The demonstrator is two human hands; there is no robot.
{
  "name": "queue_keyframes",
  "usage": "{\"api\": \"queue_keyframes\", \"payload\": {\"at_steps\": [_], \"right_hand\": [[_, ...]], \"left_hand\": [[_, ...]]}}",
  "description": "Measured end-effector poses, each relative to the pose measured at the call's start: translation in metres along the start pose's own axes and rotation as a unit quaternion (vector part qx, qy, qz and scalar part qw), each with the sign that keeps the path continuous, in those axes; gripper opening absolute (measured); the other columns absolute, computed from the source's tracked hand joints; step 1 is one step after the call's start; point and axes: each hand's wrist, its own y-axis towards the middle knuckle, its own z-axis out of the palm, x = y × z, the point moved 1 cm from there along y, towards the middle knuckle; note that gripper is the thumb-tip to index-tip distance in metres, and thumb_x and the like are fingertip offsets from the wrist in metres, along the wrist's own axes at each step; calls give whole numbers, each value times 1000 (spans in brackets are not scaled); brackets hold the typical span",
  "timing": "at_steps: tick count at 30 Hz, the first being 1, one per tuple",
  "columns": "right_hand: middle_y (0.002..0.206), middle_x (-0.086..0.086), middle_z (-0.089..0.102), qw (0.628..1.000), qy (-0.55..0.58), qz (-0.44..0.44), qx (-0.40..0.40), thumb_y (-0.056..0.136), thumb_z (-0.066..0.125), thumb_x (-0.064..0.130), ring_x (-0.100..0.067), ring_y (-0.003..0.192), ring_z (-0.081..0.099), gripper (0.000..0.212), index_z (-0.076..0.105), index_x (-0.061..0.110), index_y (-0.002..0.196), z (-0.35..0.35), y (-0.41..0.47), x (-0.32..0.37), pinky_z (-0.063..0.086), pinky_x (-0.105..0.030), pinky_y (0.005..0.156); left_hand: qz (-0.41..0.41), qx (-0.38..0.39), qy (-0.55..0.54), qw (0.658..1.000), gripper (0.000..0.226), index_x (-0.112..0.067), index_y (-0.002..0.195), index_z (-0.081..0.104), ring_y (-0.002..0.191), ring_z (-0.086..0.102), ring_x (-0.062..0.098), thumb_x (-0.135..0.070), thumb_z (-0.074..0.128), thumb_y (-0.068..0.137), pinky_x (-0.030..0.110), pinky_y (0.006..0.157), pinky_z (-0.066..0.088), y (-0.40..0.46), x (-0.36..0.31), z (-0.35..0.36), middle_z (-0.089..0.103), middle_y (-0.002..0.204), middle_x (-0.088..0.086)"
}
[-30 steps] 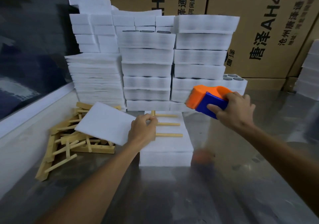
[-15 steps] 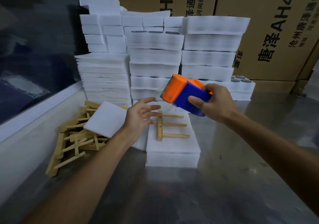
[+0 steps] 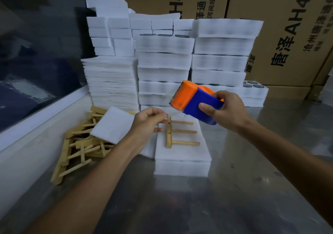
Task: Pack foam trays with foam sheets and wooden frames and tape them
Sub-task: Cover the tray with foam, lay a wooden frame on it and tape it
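A pile of wooden frames [image 3: 79,145] lay on the left with a loose foam sheet [image 3: 111,124] on top. The left hand [image 3: 146,123] pinched the end of the clear tape [image 3: 168,110]. Below it, one wooden frame [image 3: 177,132] rested on the foam tray [image 3: 182,159]. The right hand [image 3: 225,110] gripped the orange and blue tape dispenser [image 3: 193,101]. To do this well, the tape should probably be pulled out straight and tight before it is pressed down.

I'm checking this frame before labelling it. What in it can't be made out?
- Tape roll: hidden inside the tape dispenser, head view.
- Clear tape strip: nearly invisible near the left hand.
- Tray contents: covered by the foam sheet under the wooden frame.
- Carton print: cut off by the top edge.
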Motion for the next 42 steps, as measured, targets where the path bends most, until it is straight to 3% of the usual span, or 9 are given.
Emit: {"api": "queue_keyframes", "payload": {"at_steps": [4,7,13,18,24,30,34,38,42], "right_hand": [[102,-8,66,1000,-17,10,14,83,78,43,-28,101,62,33,58,24,101,-6,1,-8,57,-49,82],[99,-9,67,999,-44,2,28,84,77,43,-32,103,59,30,58,26,98,-13,2,-13,53,-56,87],[101,-12,65,993,-86,-5,80,82,77,43,-31,101,58,28,60,27,95,-22,6,-22,54,-52,83],[88,1,67,993,-73,-4,94,84,77,39,-11,75,64,26,62,20,95,-29,7,-27,45,-22,55],[84,10,63,992,-70,-6,103,84,77,37,-6,70,62,24,61,23,93,-26,5,-28,40,-11,48],[83,9,64,991,-66,-9,115,84,76,40,-7,70,62,23,59,27,88,-27,5,-24,42,-11,46],[85,-2,69,988,-62,21,138,84,73,49,-19,75,65,36,66,15,90,-28,13,-19,48,-30,62],[73,-2,65,977,-74,20,198,86,72,47,-14,62,58,37,66,11,81,-27,21,-11,40,-27,59],[70,2,69,969,-70,45,234,85,74,43,-15,65,63,31,70,14,77,-28,35,-4,42,-28,61]], "left_hand": [[-5,2,-47,999,15,-10,84,60,81,73,25,-6,53,97,30,69,54,0,-4,-16,74,81,10],[18,-2,11,1000,10,-10,88,64,73,72,21,-4,59,94,30,67,54,2,-8,-28,72,73,7],[78,47,134,987,28,-14,91,69,77,69,20,4,49,97,33,70,58,4,-22,-40,70,79,5],[24,111,38,993,38,-9,99,75,85,69,16,15,49,88,28,72,56,-2,-26,-43,73,91,6],[71,-22,45,996,25,-16,89,73,73,66,6,5,77,76,19,67,55,-6,-15,-27,70,83,-1],[55,-100,5,993,3,-18,85,73,74,62,7,-21,74,87,22,61,54,0,-12,-25,65,81,-1],[12,-61,-50,997,7,-13,90,74,69,65,13,-17,68,90,23,58,53,1,-14,-27,71,82,1],[-28,-67,-81,994,8,-8,92,71,65,57,14,-12,64,94,25,58,52,6,-12,-28,65,77,2],[-93,-32,-114,989,7,-10,89,68,69,60,17,-4,69,87,28,61,55,8,-7,-31,65,79,5]]}}
